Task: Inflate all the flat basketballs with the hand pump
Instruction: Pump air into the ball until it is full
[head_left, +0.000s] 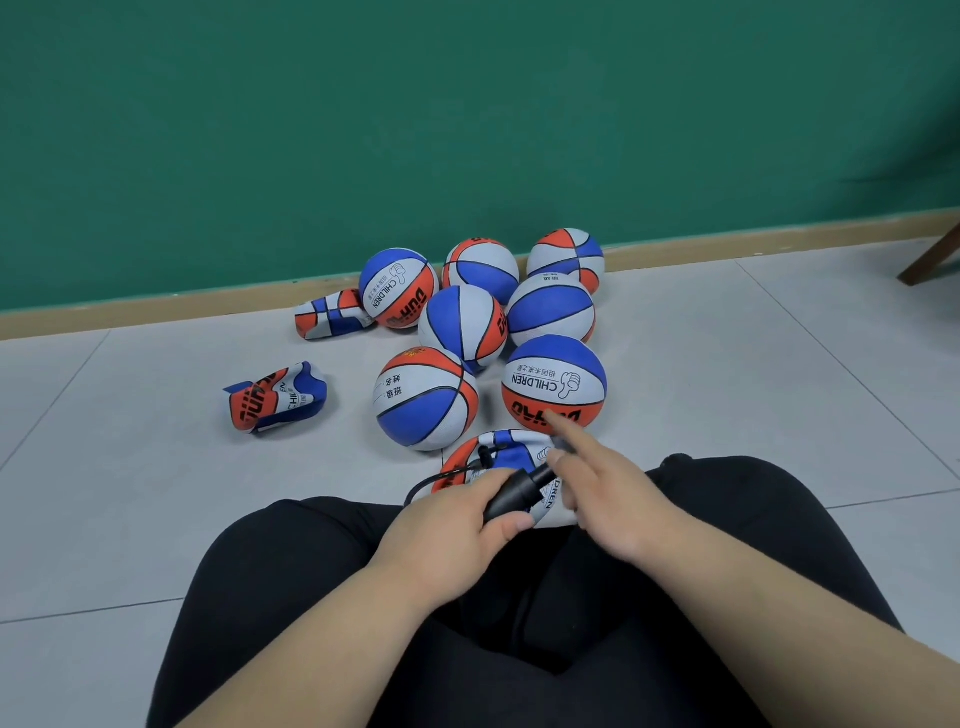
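My left hand (457, 525) grips the black hand pump (514, 496) by its barrel. The pump's hose runs to a partly flat blue, white and orange basketball (506, 452) lying between my knees. My right hand (608, 493) hovers over the pump's far end with fingers straight and the index finger pointing out; it holds nothing. Several round inflated balls (426, 397) sit in a cluster ahead. Two crumpled flat balls lie to the left: one in the open (278, 397), one near the skirting board (332, 314).
I sit on a grey tiled floor (156, 467) with my black-trousered legs (291, 587) spread. A green wall (467, 130) with a wooden skirting board stands behind the balls. A dark wooden furniture leg (930, 260) shows at the far right.
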